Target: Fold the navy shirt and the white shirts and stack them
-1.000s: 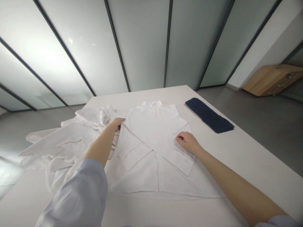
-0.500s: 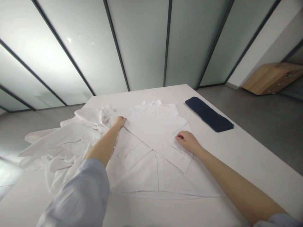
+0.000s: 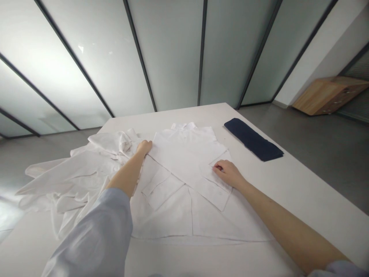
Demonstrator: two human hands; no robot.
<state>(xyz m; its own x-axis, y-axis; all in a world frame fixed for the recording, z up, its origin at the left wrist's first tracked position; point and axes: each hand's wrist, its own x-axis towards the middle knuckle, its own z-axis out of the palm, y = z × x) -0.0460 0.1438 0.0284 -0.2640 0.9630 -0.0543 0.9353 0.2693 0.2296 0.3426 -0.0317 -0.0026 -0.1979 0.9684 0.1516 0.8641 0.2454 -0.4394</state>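
A white shirt (image 3: 178, 161) lies flat on the table, its collar at the far end and its long sleeves folded across the front so that they cross. My left hand (image 3: 145, 147) is closed on the shirt's left edge, near the shoulder; its fingertips are partly hidden. On the right side, my right hand (image 3: 227, 172) rests over a folded sleeve, thumb and fingers pinched together on the cloth. Left of the flat shirt, beside my left forearm, lies a crumpled heap of white garments (image 3: 86, 169).
A folded dark navy cloth (image 3: 253, 139) lies near the right edge of the white table (image 3: 288, 192). Frosted glass panels (image 3: 170, 57) with dark frames stand behind the table. A wooden cabinet (image 3: 317, 96) is on the floor at far right.
The view has shifted very slightly. My left hand has moved a little toward the left; my right hand stays at the same place on the sleeve.
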